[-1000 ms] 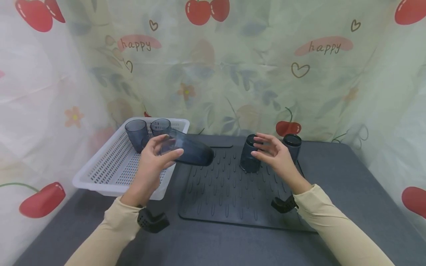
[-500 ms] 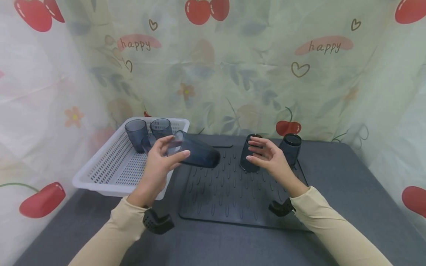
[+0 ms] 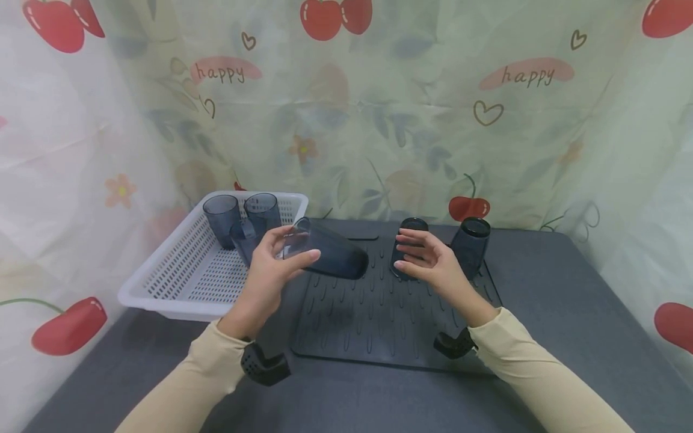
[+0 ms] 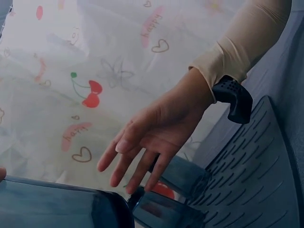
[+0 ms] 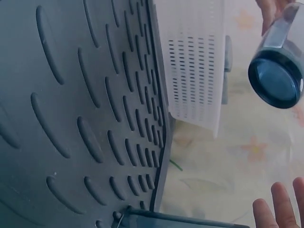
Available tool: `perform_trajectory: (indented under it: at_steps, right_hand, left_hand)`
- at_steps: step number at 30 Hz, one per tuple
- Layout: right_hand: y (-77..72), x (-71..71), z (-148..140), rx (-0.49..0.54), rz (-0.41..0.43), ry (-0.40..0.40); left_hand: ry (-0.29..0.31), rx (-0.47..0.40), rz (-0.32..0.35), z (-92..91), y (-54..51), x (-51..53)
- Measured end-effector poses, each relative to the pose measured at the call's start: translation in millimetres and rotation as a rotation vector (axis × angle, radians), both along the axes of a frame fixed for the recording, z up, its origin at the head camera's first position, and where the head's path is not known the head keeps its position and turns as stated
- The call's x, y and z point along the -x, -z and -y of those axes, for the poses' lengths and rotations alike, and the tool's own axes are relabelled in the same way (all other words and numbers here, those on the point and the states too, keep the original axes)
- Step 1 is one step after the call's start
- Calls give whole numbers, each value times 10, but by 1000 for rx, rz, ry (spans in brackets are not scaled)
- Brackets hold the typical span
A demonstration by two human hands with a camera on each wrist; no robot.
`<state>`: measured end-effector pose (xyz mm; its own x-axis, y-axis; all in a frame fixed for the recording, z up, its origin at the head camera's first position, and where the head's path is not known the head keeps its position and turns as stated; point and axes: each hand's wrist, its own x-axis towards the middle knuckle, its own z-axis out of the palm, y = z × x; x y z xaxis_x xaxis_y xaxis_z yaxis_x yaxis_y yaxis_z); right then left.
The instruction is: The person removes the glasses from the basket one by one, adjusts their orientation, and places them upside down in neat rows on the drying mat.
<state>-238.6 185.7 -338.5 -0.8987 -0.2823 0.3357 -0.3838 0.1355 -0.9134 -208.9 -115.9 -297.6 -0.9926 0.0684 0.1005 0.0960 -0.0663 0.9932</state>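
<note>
My left hand (image 3: 271,273) grips a blue-grey drinking glass (image 3: 332,252) near its rim, tilted on its side with the thick base pointing right. The glass is held above the left part of a dark ridged drying mat (image 3: 357,325). In the right wrist view, the held glass (image 5: 275,78) shows its round base. My right hand (image 3: 433,261) hovers over the mat with relaxed, spread fingers and nothing in them. Behind it, two glasses stand upside down: one glass (image 3: 414,224) is partly hidden by the fingers, the other glass (image 3: 472,243) is just right of them.
A white perforated basket (image 3: 162,304) stands at the left, with several upright glasses (image 3: 222,219) inside. A patterned curtain (image 3: 357,120) encloses the back and sides of the dark table (image 3: 357,403).
My left hand has carried the tilted glass rightward and slightly lower, away from the basket. My right hand has drifted a little left and lower, still holding nothing.
</note>
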Motion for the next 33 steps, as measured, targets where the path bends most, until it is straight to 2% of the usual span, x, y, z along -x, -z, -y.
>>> perform_trajectory:
  at_steps: [8, 20, 33]
  right_hand:
    - [12, -42, 61, 19, 30, -52]
    - [70, -88, 168, -5, 50, -93]
    - [77, -111, 232, -69, 27, -83]
  left_hand:
    - [13, -13, 0, -89, 31, 0]
    - [34, -13, -14, -203, 59, -16]
    - [49, -14, -23, -307, 96, -23]
